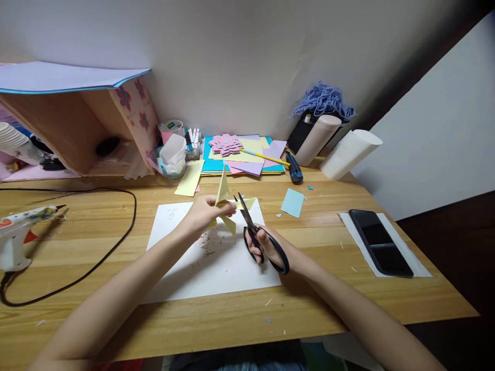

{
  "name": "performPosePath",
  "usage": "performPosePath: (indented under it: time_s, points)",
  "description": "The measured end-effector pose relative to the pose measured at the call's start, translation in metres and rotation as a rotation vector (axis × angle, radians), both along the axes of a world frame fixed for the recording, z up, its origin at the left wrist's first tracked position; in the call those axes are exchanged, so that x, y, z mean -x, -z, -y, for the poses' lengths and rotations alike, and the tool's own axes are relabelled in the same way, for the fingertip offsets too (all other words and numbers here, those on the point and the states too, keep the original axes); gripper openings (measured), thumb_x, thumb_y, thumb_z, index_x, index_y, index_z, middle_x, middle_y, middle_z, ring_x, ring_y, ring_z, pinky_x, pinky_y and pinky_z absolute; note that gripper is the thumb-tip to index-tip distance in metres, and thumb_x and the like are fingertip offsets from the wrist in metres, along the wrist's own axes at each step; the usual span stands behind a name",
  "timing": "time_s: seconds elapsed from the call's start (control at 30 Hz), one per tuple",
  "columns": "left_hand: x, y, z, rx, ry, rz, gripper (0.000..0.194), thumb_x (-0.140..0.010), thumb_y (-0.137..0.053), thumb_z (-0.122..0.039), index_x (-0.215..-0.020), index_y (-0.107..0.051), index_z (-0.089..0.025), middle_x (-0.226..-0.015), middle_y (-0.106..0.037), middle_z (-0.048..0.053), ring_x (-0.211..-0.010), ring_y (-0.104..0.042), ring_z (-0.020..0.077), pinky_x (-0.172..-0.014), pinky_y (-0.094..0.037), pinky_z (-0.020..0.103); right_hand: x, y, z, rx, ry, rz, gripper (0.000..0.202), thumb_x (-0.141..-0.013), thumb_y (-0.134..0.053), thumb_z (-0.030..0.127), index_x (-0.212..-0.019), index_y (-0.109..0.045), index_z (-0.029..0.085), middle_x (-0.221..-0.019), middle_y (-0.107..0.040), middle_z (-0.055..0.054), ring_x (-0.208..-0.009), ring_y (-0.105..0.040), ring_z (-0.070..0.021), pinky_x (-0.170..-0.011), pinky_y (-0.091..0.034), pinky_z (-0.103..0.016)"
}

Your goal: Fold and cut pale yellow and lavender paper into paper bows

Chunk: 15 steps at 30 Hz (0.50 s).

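My left hand (212,210) pinches a folded piece of pale yellow paper (223,189), whose pointed flaps stick out on several sides. In my right hand (266,246) is a pair of black-handled scissors (247,214), with fingers through the loops. The blades stand slightly apart beside the paper's right-hand flap; I cannot tell whether they touch it. Both hands hover over a white sheet (240,268) with small coloured marks, which lies on the wooden table (309,309).
At left lies a glue gun (19,237) with its looping black cord. Behind are a decorated box (135,118), markers (193,141), coloured papers (209,162) and a utility knife (294,167). A blue paper piece (293,202) and phone (381,242) lie to the right.
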<state>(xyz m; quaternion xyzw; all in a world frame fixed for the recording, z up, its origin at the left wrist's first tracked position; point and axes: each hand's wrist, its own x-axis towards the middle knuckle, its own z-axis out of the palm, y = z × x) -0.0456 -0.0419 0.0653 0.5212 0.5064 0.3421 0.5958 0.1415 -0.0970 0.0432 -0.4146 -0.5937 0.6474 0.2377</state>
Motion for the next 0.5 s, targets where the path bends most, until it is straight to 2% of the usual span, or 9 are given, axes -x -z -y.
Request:
performPosePath:
  time_s: [0.17,0.3,0.5]
  points:
    - [-0.0001,0.0002,-0.0006,-0.012,0.006,0.006,0.020,-0.063,-0.072,-0.036,-0.064,-0.066,-0.017,-0.068,-0.066,0.005,-0.066,-0.059,0.0151,-0.063,-0.043,0.027,-0.0014,0.0054,0.0003,-0.091,-0.003,0.027,0.072,-0.057,-0.026,0.089,-0.074,-0.035,0.020,-0.055,-0.036,0.007,-0.042,-0.039,-0.0066,-0.041,-0.037,-0.022]
    - [-0.0009,-0.0017,0.0001,0.016,0.013,0.042,0.020,-0.064,-0.072,-0.036,-0.064,-0.066,-0.017,-0.068,-0.065,0.004,-0.066,-0.059,0.0139,-0.066,-0.042,0.026,-0.0025,0.0052,0.0007,-0.086,0.001,0.024,0.074,-0.056,-0.026,0.089,-0.075,-0.036,0.019,-0.055,-0.035,0.007,-0.043,-0.037,-0.0066,-0.041,-0.036,-0.022]
    - [-0.0021,-0.0024,0.0016,0.037,0.017,0.070,0.018,-0.064,-0.072,-0.034,-0.063,-0.065,-0.018,-0.068,-0.065,0.004,-0.065,-0.058,0.0134,-0.065,-0.043,0.026,-0.0018,0.0023,0.0007,-0.074,-0.047,-0.077,0.080,-0.055,-0.018,0.090,-0.079,-0.041,0.018,-0.056,-0.040,0.004,-0.049,-0.046,-0.0104,-0.048,-0.041,-0.025]
